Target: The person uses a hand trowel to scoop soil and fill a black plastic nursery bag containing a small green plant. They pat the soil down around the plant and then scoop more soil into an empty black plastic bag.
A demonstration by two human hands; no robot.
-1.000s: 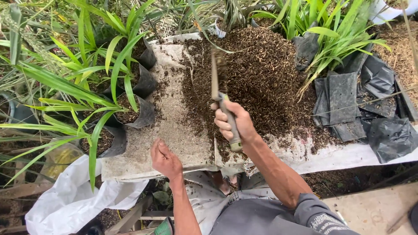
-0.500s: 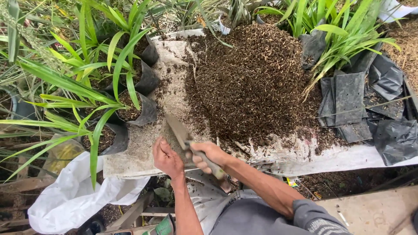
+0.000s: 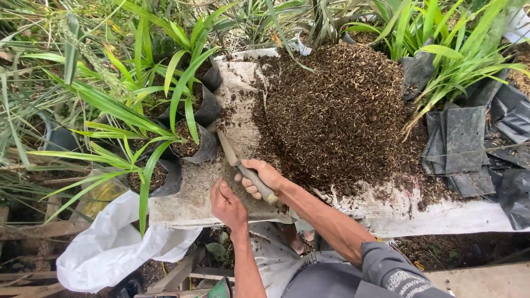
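Outdoors on sacking [image 3: 243, 83], right hand [image 3: 264, 177] grips a seemingly soil-dulled trowel [image 3: 238, 164].

Trowel [image 3: 238, 164]: dull grey metal blade, matt and soil-stained; handle smooth and pale, possibly plastic or wood, gripped in the right hand [image 3: 264, 177]. Sheet [image 3: 232, 94] over the bench: coarse woven sacking, greyish-white, rough and dusted with grit. Heap of potting mix [image 3: 337, 110]: dark brown, loose, fibrous, dry and matt, flecked with pale husks. Plant bags [image 3: 207, 146]: thin black plastic, slightly glossy, creased. Flat bags [image 3: 461, 140]: the same black plastic, dusty. Sack [image 3: 110, 248]: white plastic, smooth, wrinkled. Sleeve [image 3: 386, 265]: grey knitted cloth, matt.
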